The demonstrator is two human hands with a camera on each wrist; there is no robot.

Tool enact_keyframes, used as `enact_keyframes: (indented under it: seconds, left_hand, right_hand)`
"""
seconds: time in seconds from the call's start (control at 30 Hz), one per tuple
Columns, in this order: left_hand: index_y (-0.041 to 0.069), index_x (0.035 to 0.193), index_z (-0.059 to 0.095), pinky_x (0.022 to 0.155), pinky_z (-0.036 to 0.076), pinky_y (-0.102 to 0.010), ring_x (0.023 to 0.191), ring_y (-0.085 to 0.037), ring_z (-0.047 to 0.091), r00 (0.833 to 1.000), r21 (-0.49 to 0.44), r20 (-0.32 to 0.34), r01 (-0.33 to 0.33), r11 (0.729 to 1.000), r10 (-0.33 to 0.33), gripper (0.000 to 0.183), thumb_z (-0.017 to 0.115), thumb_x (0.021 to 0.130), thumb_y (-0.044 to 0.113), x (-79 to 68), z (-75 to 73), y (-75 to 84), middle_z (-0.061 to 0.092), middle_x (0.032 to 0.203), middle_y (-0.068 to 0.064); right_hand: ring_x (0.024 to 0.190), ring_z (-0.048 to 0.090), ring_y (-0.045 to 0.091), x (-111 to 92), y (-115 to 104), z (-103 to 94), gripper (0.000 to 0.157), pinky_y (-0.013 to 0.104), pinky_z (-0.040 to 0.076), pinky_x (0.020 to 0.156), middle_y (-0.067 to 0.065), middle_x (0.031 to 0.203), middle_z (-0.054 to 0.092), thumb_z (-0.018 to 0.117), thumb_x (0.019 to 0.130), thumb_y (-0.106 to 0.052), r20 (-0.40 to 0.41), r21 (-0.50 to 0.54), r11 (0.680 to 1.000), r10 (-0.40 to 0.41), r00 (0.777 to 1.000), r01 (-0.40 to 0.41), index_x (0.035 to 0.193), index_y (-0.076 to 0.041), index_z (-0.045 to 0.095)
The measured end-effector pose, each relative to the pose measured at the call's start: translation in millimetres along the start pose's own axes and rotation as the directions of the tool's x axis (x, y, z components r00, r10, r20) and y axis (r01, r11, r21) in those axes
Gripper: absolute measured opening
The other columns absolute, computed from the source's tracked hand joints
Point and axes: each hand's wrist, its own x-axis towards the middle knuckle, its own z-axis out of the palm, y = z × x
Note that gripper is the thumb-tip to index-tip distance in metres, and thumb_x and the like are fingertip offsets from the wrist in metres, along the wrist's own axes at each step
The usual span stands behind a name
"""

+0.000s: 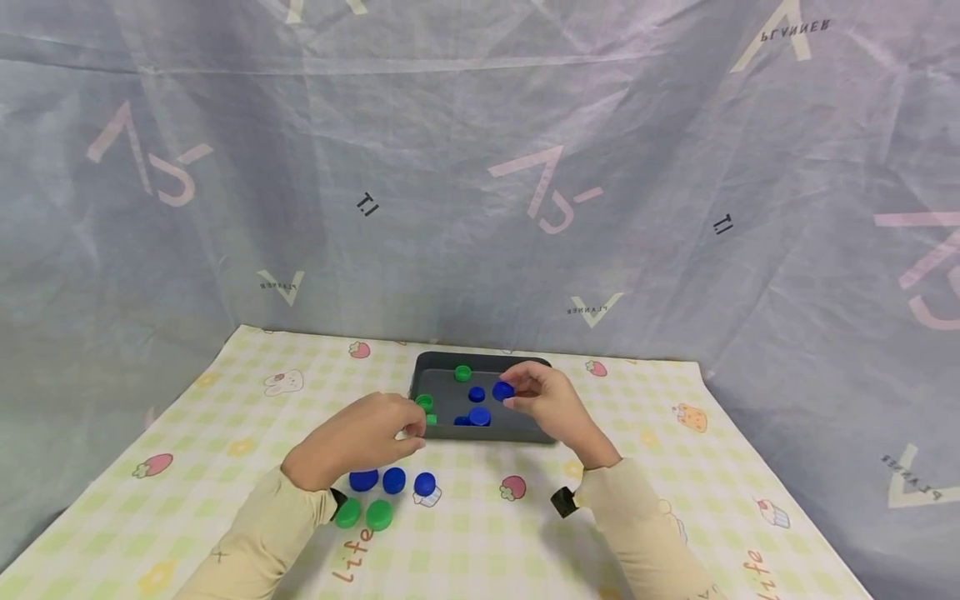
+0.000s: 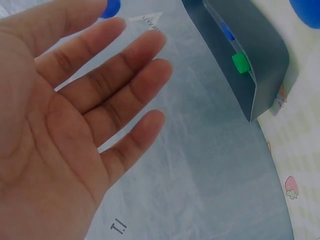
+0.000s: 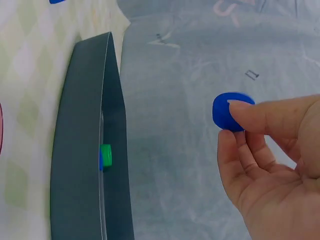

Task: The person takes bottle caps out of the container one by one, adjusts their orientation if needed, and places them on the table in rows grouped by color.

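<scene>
My right hand (image 1: 551, 402) pinches a blue bottle cap (image 3: 225, 112) between thumb and fingers, above the right part of a dark grey tray (image 1: 480, 432). Over the tray's left front corner is my left hand (image 1: 375, 433), its fingers loosely bent. In the left wrist view its palm (image 2: 50, 125) faces the camera, and nothing shows held in it. Inside the tray lie several caps, among them a green cap (image 1: 462, 373) at the back, another green cap (image 1: 424, 402) near the left wall and a larger blue cap (image 1: 479, 416) near the front.
On the checked tablecloth (image 1: 262, 500), left of centre and in front of the tray, lie several blue caps (image 1: 393, 481) and two green caps (image 1: 379, 515). A grey fabric backdrop (image 1: 450, 167) hangs behind the table.
</scene>
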Motion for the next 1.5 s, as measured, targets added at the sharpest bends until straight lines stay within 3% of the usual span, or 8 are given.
enact_keyframes:
  seconds: [0.17, 0.3, 0.43, 0.73, 0.9, 1.07, 1.3, 1.5]
  left_hand:
    - [0.021, 0.088, 0.069, 0.072, 0.052, -0.031, 0.076, -0.010, 0.060, 0.993, 0.067, -0.113, -0.026, 0.997, 0.033, 0.007, 0.076, 0.088, 0.020, 2.1, 9.0, 4.4, 0.064, 0.085, 0.010]
    - [0.021, 0.094, 0.069, 0.068, 0.051, -0.030, 0.073, -0.007, 0.057, 0.966, 0.164, -0.249, -0.025, 0.986, 0.065, 0.014, 0.079, 0.085, 0.025, 4.1, 16.6, 9.2, 0.063, 0.089, 0.009]
    - [0.020, 0.095, 0.070, 0.069, 0.050, -0.033, 0.075, -0.009, 0.058, 0.951, 0.195, -0.301, -0.007, 0.981, 0.067, 0.017, 0.081, 0.083, 0.026, 5.4, 18.3, 10.9, 0.063, 0.090, 0.009]
    - [0.021, 0.092, 0.071, 0.073, 0.051, -0.035, 0.074, -0.009, 0.058, 0.966, 0.169, -0.258, 0.012, 0.986, 0.032, 0.014, 0.081, 0.083, 0.026, 4.9, 18.7, 8.1, 0.063, 0.087, 0.010]
    - [0.021, 0.091, 0.071, 0.075, 0.052, -0.037, 0.074, -0.009, 0.060, 0.970, 0.172, -0.240, 0.009, 0.985, 0.033, 0.014, 0.081, 0.083, 0.026, 4.4, 20.7, 6.7, 0.064, 0.087, 0.009]
    - [0.022, 0.091, 0.071, 0.073, 0.051, -0.036, 0.074, -0.009, 0.060, 0.970, 0.178, -0.239, -0.008, 0.984, 0.051, 0.014, 0.081, 0.083, 0.026, 4.5, 21.1, 6.5, 0.064, 0.087, 0.009]
    - [0.022, 0.090, 0.071, 0.071, 0.050, -0.034, 0.072, -0.008, 0.058, 0.970, 0.203, -0.236, -0.015, 0.979, 0.064, 0.013, 0.080, 0.084, 0.028, 6.0, 16.8, 6.0, 0.064, 0.086, 0.009]
    - [0.022, 0.090, 0.071, 0.070, 0.051, -0.033, 0.071, -0.007, 0.059, 0.972, 0.187, -0.228, -0.016, 0.982, 0.059, 0.013, 0.081, 0.084, 0.026, 6.2, 15.9, 5.6, 0.064, 0.086, 0.010]
  right_hand:
    - [0.082, 0.064, 0.020, -5, -6, 7.1, 0.019, 0.029, 0.054, 0.072, 0.002, 0.093, 0.065, 0.074, 0.089, -0.006, 0.037, -0.091, 0.992, -0.082, 0.996, 0.085, 0.106, -0.013, 0.070]
    - [0.077, 0.064, 0.021, -9, -12, 14.5, 0.015, 0.029, 0.055, 0.071, -0.002, 0.087, 0.064, 0.072, 0.092, -0.009, 0.086, -0.137, 0.982, -0.118, 0.989, 0.129, 0.104, -0.017, 0.070]
    - [0.074, 0.063, 0.019, -9, -14, 17.8, 0.015, 0.029, 0.055, 0.069, -0.003, 0.085, 0.063, 0.072, 0.092, -0.008, 0.102, -0.165, 0.975, -0.131, 0.986, 0.146, 0.104, -0.017, 0.070]
    - [0.080, 0.059, 0.012, 1, 14, 19.4, 0.010, 0.031, 0.051, 0.071, -0.003, 0.094, 0.064, 0.073, 0.091, -0.010, -0.008, -0.306, 0.952, -0.023, 1.000, 0.019, 0.100, -0.014, 0.071]
    - [0.102, 0.062, 0.019, 11, 45, 38.3, 0.023, 0.040, 0.052, 0.087, 0.005, 0.115, 0.064, 0.067, 0.097, -0.022, 0.118, -0.410, 0.911, 0.000, 0.993, 0.049, 0.115, -0.009, 0.071]
    - [0.133, 0.047, 0.034, 16, 54, 53.7, 0.039, 0.054, 0.036, 0.109, 0.018, 0.141, 0.053, 0.053, 0.104, -0.033, 0.279, -0.454, 0.880, -0.007, 0.960, 0.138, 0.130, -0.006, 0.065]
    - [0.143, 0.038, 0.030, 15, 53, 56.6, 0.050, 0.055, 0.021, 0.117, 0.012, 0.153, 0.044, 0.043, 0.106, -0.047, 0.337, -0.533, 0.837, 0.079, 0.938, 0.121, 0.140, -0.015, 0.058]
    - [0.142, 0.037, 0.035, 13, 50, 56.4, 0.057, 0.060, 0.031, 0.111, 0.007, 0.154, 0.042, 0.041, 0.102, -0.057, 0.363, -0.620, 0.775, 0.146, 0.920, 0.122, 0.144, -0.021, 0.054]
